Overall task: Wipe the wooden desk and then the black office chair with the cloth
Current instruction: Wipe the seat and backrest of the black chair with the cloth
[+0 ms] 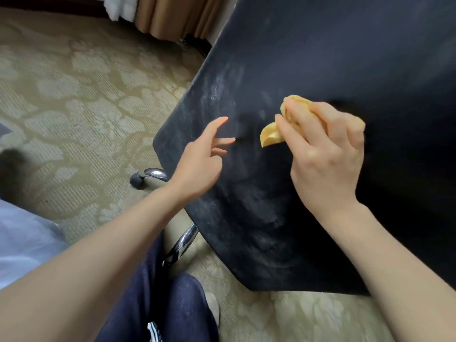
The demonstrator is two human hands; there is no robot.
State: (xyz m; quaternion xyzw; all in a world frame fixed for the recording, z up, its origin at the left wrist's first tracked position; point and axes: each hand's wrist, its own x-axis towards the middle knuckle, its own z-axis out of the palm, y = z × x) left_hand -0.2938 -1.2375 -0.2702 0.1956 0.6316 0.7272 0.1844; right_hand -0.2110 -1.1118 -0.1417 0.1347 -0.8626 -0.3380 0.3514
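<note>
The black office chair point(308, 58) fills the right half of the view, its seat dusty with pale smears near the left edge. My right hand point(325, 156) grips a bunched yellow cloth point(271, 137) over the middle of the seat. My left hand point(202, 161) hovers at the seat's left part, its fingers loosely spread toward the surface and holding nothing. The wooden desk is out of view.
Patterned beige carpet point(74, 95) covers the floor. The chair's chrome legs point(180, 245) and a castor point(138, 180) stick out below the seat near my dark-trousered knees point(172, 304). Curtains point(172, 16) hang at the back. A white fabric point(22, 240) lies at the left.
</note>
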